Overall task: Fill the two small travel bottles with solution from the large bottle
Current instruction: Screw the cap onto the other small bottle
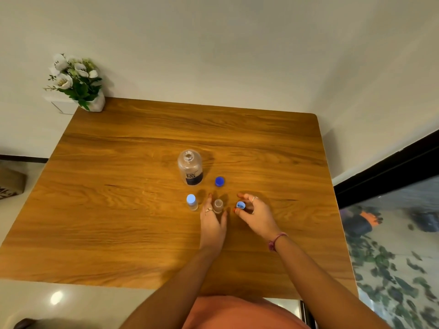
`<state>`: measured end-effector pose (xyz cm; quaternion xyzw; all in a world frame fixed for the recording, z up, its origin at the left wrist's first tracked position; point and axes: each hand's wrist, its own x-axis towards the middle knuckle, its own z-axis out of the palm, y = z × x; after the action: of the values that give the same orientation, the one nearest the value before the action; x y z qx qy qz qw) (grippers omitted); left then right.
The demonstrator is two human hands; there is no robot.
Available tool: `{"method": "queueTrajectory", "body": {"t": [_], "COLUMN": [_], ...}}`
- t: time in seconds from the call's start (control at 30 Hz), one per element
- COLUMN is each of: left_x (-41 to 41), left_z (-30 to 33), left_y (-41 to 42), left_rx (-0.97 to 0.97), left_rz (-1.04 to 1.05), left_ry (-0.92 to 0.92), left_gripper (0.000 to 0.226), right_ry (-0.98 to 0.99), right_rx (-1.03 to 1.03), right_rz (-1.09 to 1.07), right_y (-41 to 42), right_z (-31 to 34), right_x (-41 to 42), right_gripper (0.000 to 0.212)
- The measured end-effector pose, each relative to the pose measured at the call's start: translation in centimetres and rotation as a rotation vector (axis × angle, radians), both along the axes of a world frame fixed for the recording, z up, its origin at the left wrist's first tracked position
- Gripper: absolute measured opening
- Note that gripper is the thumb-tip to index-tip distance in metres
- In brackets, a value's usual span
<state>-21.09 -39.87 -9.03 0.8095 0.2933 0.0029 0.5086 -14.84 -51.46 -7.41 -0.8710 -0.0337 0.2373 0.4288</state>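
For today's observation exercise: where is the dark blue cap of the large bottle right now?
In the head view, the dark blue cap lies on the wooden table, just right of the open large bottle and beyond the right hand.

A wooden table (pixel 147 150) with rounded corners stands against plain off-white walls (pixel 213 43). White flowers in a pot (pixel 76 83) sit at its far left corner. Glossy floor (pixel 57 302) reflects a light.
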Motion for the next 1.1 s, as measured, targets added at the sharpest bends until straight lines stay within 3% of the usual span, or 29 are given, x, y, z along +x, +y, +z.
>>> {"method": "queueTrajectory", "body": {"t": [0.33, 0.57, 0.73, 1.1], "left_x": [1.1, 2.6, 3.4, 5.1], "left_z": [1.5, 8.2, 13.9, 22.9], "left_y": [0.4, 1.7, 3.6, 8.3], "left_rx": [-0.059, -0.138, -0.139, -0.118], "left_rz": [0.012, -0.002, -0.051, -0.081], "left_ry": [-0.055, -0.280, -0.379, -0.521], "left_gripper": [0.051, 0.037, 0.038, 0.038], "right_ry": [-0.024, -0.034, -0.092, -0.305], "right_rx": [0.266, 0.521, 0.679, 0.796], "right_rz": [-0.150, -0.095, -0.025, 0.011], "right_y": [0.0, 0.8, 2.0, 6.6], "right_z": [3.1, 9.8, 15.9, 24.5], "right_x": [1.9, 4.5, 5.0, 5.5], "right_gripper": [0.036, 0.030, 0.039, 0.037]}}
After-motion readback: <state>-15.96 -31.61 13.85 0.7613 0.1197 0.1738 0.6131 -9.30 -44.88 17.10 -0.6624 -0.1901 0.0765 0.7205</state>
